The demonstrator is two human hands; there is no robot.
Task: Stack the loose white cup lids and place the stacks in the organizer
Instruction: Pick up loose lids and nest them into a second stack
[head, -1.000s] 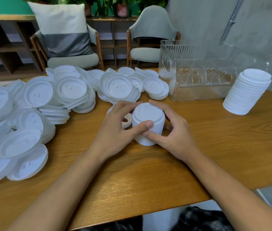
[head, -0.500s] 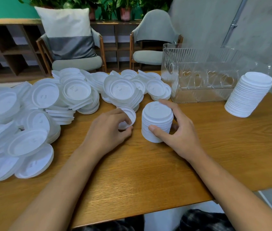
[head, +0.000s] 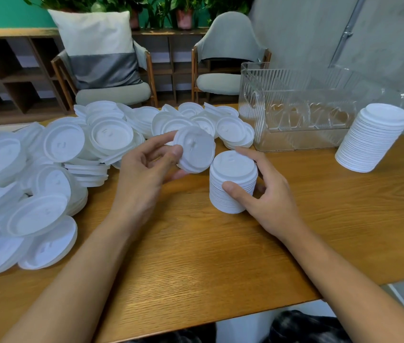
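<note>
The bench (head: 220, 256) carried a heap of loose lids (head: 60, 149) from 9 to 12 o'clock. The clear organizer (head: 295, 115) sat at 1 o'clock w/ no lids visible inside, and a tall stack (head: 371, 137) stood just beside it at 2 — probably parked for loading. At centre the right grip (head: 272, 199) curled round a short stack (head: 233, 181), likely to steady it. The left grip (head: 146, 174) pinched a single lid (head: 194, 149) at its 10 o'clock — apparently next on. No readable writing; embossed marks were too blurred.
</note>
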